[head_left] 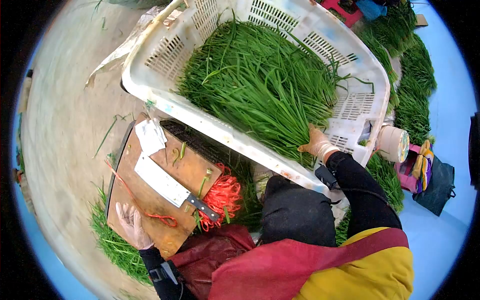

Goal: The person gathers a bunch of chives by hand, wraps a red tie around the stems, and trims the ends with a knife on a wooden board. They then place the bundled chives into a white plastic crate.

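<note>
In a thin glove, my right hand (318,143) reaches over the rim of a white plastic basket (215,131). Its fingers are closed around the near ends of a bunch of garlic chives (270,92) piled inside. My left hand (132,227), also gloved, rests at the left edge of a wooden board (145,200) with fingers stretched out and nothing in them. A red tie (131,189) lies on the board beside it. The cleaver (165,182) lies flat with its dark handle (203,207) toward me. White paper (150,136) sits at the board's far end.
Red ties (222,195) are heaped at the board's right edge. More chives (117,250) lie left of the board, and rows of chives (415,85) lie along the right. A white roll (392,144) and a pink bag (411,170) stand right of the basket.
</note>
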A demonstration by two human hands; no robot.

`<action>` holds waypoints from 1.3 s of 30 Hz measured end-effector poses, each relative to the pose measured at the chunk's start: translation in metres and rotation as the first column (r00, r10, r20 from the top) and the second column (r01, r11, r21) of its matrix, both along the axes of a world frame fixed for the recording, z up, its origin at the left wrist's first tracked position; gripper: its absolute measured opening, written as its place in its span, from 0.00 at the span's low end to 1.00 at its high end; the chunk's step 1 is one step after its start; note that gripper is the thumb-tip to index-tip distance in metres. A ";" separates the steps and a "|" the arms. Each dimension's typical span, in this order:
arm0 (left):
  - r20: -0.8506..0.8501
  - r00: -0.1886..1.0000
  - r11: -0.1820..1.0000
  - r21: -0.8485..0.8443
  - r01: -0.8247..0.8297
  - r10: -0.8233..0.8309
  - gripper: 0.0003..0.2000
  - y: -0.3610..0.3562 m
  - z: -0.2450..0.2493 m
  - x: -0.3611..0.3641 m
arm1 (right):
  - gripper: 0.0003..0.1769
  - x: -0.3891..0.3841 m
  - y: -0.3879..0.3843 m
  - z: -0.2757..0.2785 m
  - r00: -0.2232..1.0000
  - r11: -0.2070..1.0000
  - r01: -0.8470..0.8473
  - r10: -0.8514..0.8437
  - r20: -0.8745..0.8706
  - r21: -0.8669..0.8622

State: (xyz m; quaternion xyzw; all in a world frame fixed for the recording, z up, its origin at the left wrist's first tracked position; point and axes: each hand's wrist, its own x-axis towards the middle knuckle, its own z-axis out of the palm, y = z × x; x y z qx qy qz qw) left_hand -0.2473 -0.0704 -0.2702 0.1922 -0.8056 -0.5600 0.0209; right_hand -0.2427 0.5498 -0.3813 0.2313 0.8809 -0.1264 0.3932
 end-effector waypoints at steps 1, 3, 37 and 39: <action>-0.012 1.000 1.000 0.002 0.007 -0.007 0.35 -0.001 -0.001 -0.001 | 0.65 0.002 0.000 -0.003 0.997 1.000 -0.001 0.002 -0.083 0.014; -0.015 1.000 1.000 0.018 0.009 -0.008 0.35 -0.003 -0.001 -0.001 | 0.68 0.001 -0.002 -0.006 0.999 0.999 0.048 -0.048 -0.026 -0.007; -0.018 1.000 0.989 0.145 0.025 -0.022 0.36 0.013 0.007 -0.001 | 0.52 0.003 -0.032 0.085 0.930 0.662 0.354 -0.322 0.176 -0.660; -0.002 1.000 0.987 0.157 0.016 -0.016 0.36 0.015 0.010 -0.003 | 0.52 0.003 -0.024 0.070 0.932 0.673 0.353 -0.313 0.182 -0.650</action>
